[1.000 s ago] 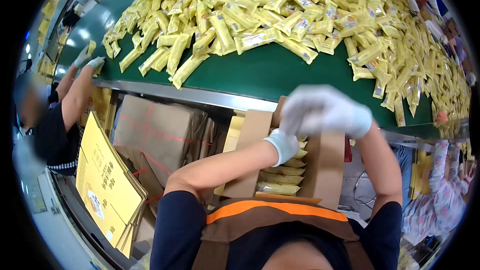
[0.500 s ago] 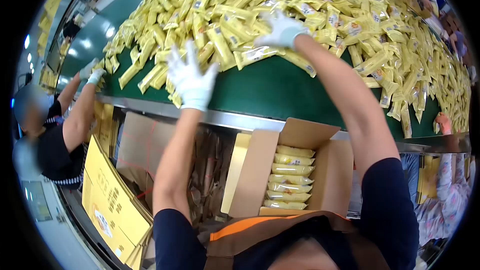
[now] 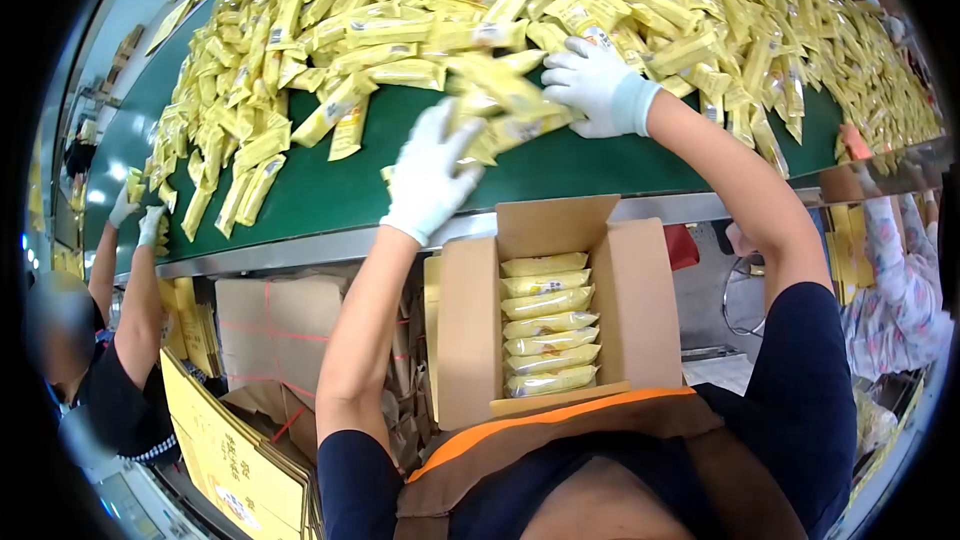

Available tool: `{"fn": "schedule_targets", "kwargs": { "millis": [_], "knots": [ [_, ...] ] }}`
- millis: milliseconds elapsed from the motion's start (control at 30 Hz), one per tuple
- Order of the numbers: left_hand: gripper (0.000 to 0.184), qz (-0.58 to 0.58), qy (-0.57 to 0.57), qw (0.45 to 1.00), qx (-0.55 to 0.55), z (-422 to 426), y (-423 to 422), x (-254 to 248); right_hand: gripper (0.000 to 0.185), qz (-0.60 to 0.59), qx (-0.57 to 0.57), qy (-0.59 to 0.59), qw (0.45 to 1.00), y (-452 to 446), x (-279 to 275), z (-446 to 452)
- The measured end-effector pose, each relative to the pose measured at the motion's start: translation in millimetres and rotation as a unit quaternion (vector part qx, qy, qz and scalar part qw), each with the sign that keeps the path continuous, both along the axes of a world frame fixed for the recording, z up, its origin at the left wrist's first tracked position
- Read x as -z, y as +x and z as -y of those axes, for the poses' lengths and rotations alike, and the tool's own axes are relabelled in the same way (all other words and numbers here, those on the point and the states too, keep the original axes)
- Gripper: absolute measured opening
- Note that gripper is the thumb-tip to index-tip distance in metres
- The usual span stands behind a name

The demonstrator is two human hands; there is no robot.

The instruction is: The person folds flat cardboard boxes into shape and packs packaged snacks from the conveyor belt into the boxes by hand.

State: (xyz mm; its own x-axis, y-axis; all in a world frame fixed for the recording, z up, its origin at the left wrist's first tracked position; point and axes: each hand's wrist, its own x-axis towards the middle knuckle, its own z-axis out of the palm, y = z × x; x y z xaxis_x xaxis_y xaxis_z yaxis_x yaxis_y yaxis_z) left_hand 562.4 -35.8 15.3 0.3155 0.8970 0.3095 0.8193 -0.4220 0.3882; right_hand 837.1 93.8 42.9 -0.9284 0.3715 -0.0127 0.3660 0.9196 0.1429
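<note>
From my remote seat I see the fingers of my gloved left hand (image 3: pixel 430 178) spread at the left of some blurred yellow packets (image 3: pixel 500 100), while those of my gloved right hand (image 3: pixel 595 92) bend against their right side, though I cannot tell whether either hand grips any. These packets lie toward the near edge of the green counter (image 3: pixel 335 190), just in front of the big pile (image 3: pixel 420 5). Below that edge, close to me, an open carton (image 3: pixel 642 310) holds a row of packets (image 3: pixel 550 324), and a co-worker's gloved hands (image 3: pixel 150 225) work by the counter's left end.
</note>
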Motion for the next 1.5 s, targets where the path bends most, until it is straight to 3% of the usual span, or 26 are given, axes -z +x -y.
{"fn": "schedule_targets", "kwargs": {
  "millis": [33,200,300,333,400,433,467,533,600,667,733,767,800,867,933,1033,1133,1200,1267,1333,1367,1467,1500],
  "knots": [
    [0.056,-0.034,-0.011,0.998,0.042,0.9,17.7,-7.7,0.053,0.022,0.015,0.029,0.999,11.2,-3.5,6.6],
    [0.052,-0.08,0.082,0.993,-0.033,10.7,16.7,-2.0,0.065,0.091,0.136,0.044,0.985,34.8,-20.1,56.2],
    [0.057,-0.127,0.044,0.99,-0.036,19.9,1.8,-5.5,0.058,-0.068,0.123,-0.101,0.985,15.8,-1.2,67.4],
    [0.059,-0.146,0.04,0.988,-0.037,22.3,-3.6,-7.6,0.048,-0.059,0.112,-0.091,0.988,4.9,-3.7,60.7],
    [0.061,-0.157,-0.026,0.984,-0.074,22.0,-21.2,-11.0,0.035,0.105,0.184,-0.133,0.968,-21.3,-24.6,35.1],
    [0.062,-0.164,-0.069,0.979,-0.099,22.4,-26.2,-18.0,0.027,0.033,0.201,-0.147,0.968,-23.3,-34.1,29.7],
    [0.058,-0.137,-0.083,0.98,-0.118,21.5,-35.2,-18.9,0.025,0.034,0.217,-0.15,0.964,-22.4,-46.6,26.2],
    [0.055,-0.086,0.005,0.978,-0.188,21.6,-53.5,-8.7,0.03,0.07,0.238,-0.097,0.964,-14.9,-66.4,21.0],
    [0.055,0.014,0.057,0.975,-0.216,17.0,-63.0,-7.7,0.039,-0.042,0.258,-0.079,0.962,12.4,-72.0,18.1],
    [0.058,0.093,0.052,0.974,-0.2,9.8,-43.6,-22.9,0.05,-0.164,0.334,-0.078,0.925,36.5,-68.4,22.1],
    [0.065,0.079,0.002,0.989,-0.124,8.0,-12.5,-32.8,0.054,-0.316,0.386,-0.084,0.862,59.5,-63.3,29.3],
    [0.073,0.023,-0.046,0.991,-0.12,4.9,-3.6,-22.3,0.064,-0.328,0.442,-0.128,0.825,67.9,-56.2,26.0],
    [0.081,-0.036,-0.091,0.989,-0.111,1.7,5.4,-11.9,0.065,-0.42,0.443,-0.08,0.788,71.4,-30.9,22.0],
    [0.083,-0.136,-0.14,0.968,-0.157,1.2,38.7,-29.9,0.066,-0.303,0.49,-0.163,0.801,53.9,-48.0,43.1],
    [0.082,-0.179,-0.158,0.957,-0.166,-4.2,41.3,-37.4,0.063,-0.166,0.449,-0.139,0.867,29.0,-23.3,49.3],
    [0.084,-0.221,-0.133,0.957,-0.129,-1.7,16.4,-36.5,0.063,-0.096,0.384,-0.171,0.902,16.8,-11.5,52.0],
    [0.075,-0.171,-0.095,0.98,-0.03,10.5,-36.5,-39.6,0.06,-0.141,0.361,-0.241,0.89,40.5,-12.1,45.4],
    [0.071,-0.092,-0.075,0.991,-0.06,17.9,-51.0,-38.0,0.063,-0.252,0.419,-0.283,0.825,50.9,-18.2,42.8],
    [0.068,0.029,-0.081,0.992,-0.093,8.4,-67.3,-10.2,0.057,-0.38,0.387,-0.265,0.797,48.3,-9.4,44.4],
    [0.066,-0.047,-0.104,0.987,-0.117,9.1,-48.1,-12.6,0.051,-0.186,0.265,-0.075,0.943,31.5,11.0,58.7],
    [0.066,-0.075,-0.121,0.981,-0.129,12.0,-37.1,-21.1,0.047,-0.202,0.35,-0.088,0.91,20.9,13.6,65.4],
    [0.07,-0.15,-0.073,0.978,-0.124,23.7,-25.6,-28.3,0.044,-0.145,0.267,-0.059,0.951,19.4,8.9,85.2],
    [0.072,-0.181,-0.055,0.974,-0.126,24.7,-29.9,-23.2,0.043,-0.114,0.231,-0.097,0.961,23.1,10.0,89.0]
  ]
}}
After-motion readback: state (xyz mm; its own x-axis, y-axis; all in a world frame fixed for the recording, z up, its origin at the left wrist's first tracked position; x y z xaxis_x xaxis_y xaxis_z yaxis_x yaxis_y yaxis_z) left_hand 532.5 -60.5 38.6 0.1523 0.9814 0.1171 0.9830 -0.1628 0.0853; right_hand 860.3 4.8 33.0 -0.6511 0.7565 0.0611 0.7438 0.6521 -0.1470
